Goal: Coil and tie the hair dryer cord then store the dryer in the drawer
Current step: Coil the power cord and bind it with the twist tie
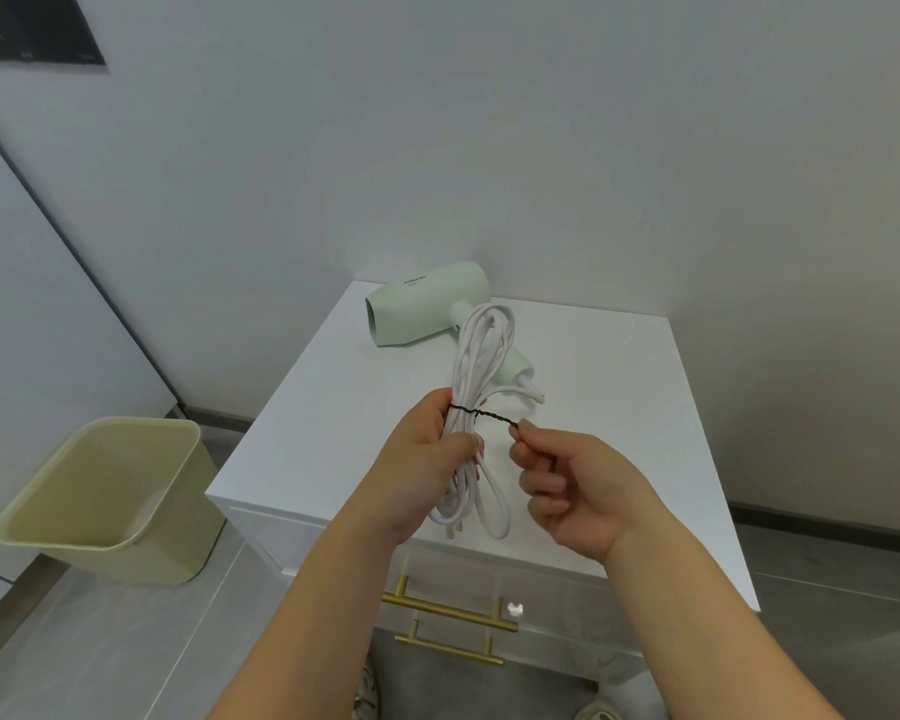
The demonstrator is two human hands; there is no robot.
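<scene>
A pale green hair dryer (427, 309) lies on its side at the back of the white cabinet top (619, 407), nozzle to the left. Its white cord (481, 350) is gathered into a long bundle of loops held above the cabinet. My left hand (432, 459) grips the bundle around its middle. A black twist tie (484, 414) circles the bundle there, its twisted tail sticking out to the right. My right hand (572, 485) pinches the end of that tail between thumb and forefinger. The plug prongs hang below the left hand.
The cabinet front has two drawers with gold bar handles (448, 610), both closed. A beige waste bin (110, 501) stands on the grey floor to the left. White walls are close behind and at the left. My shoes show at the bottom edge.
</scene>
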